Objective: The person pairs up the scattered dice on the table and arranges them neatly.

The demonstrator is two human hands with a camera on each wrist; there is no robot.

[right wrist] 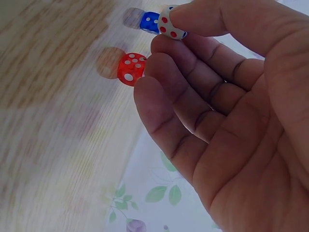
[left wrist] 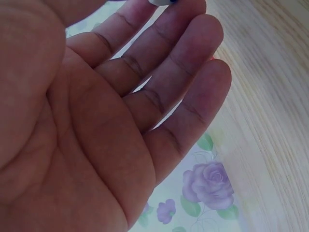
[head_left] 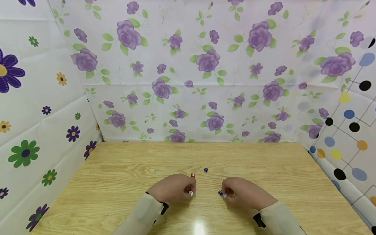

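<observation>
My left hand [head_left: 177, 187] pinches a white die [head_left: 191, 193] just over the table. In the left wrist view that die [left wrist: 160, 2] peeks in at the top edge by the fingertips, mostly cut off. Beyond the left knuckles sits a red die [head_left: 192, 175]. My right hand [head_left: 241, 192] holds another white die [head_left: 225, 195] with thumb and index finger; its red pips show in the right wrist view. Right beside it is a blue die [head_left: 220, 192]. The right wrist view also has a red die [right wrist: 131, 68] by the outer fingertips.
A second blue die [head_left: 206, 170] lies farther back on the wooden table [head_left: 141, 163], between the hands. Flower-print cloth [head_left: 191, 65] hangs behind the table's back edge, with more patterned cloth at both sides.
</observation>
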